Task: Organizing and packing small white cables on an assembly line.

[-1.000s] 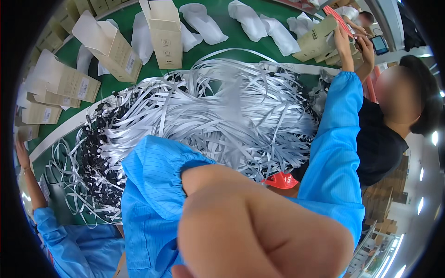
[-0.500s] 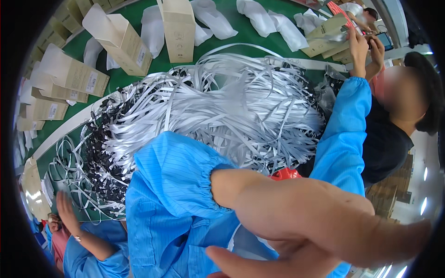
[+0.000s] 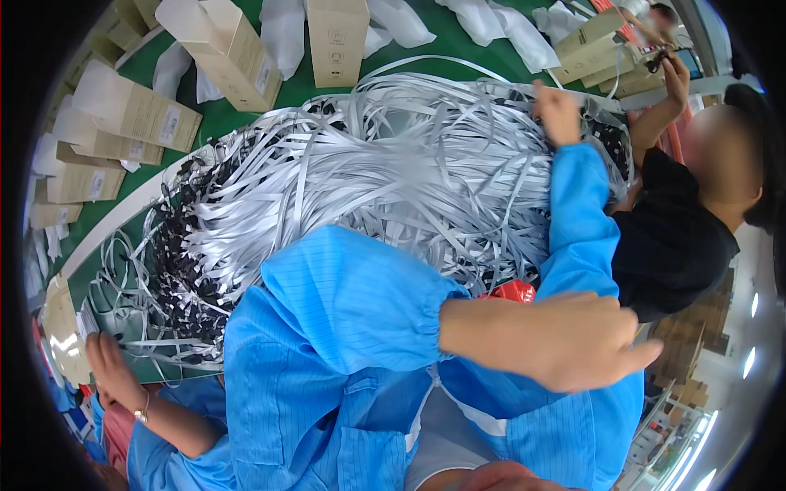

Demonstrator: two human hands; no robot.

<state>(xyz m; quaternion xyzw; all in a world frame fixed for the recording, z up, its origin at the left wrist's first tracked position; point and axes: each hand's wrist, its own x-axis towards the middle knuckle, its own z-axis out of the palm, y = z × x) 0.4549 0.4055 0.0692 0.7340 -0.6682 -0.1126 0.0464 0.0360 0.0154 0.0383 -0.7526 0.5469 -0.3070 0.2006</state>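
A big heap of white straps (image 3: 409,176) with black end fittings lies on the green table. My left hand (image 3: 565,340) is stretched across in front of my body, nearer than the heap. Its fingers are mostly curled, with one digit pointing right; its palm side is hidden. Over the heap's right end is my right hand (image 3: 561,114), fingers bent together close to the strap ends. Whatever they hold, if anything, is too small to tell. A clear plastic bag (image 3: 612,151) with black pieces lies beside the right sleeve. A red item (image 3: 513,290) shows behind my left wrist.
Open beige boxes (image 3: 135,119) line the far left edge, another box (image 3: 337,45) the back. White wrapped packets (image 3: 282,37) lie between them. A co-worker's hand (image 3: 675,78) at right holds a small dark thing. Another co-worker's hand (image 3: 115,372) is at lower left.
My right hand has come left and nearer, from the boxes beside the co-worker to the heap's right end. My left hand has moved away from the camera, its fingers now curled.
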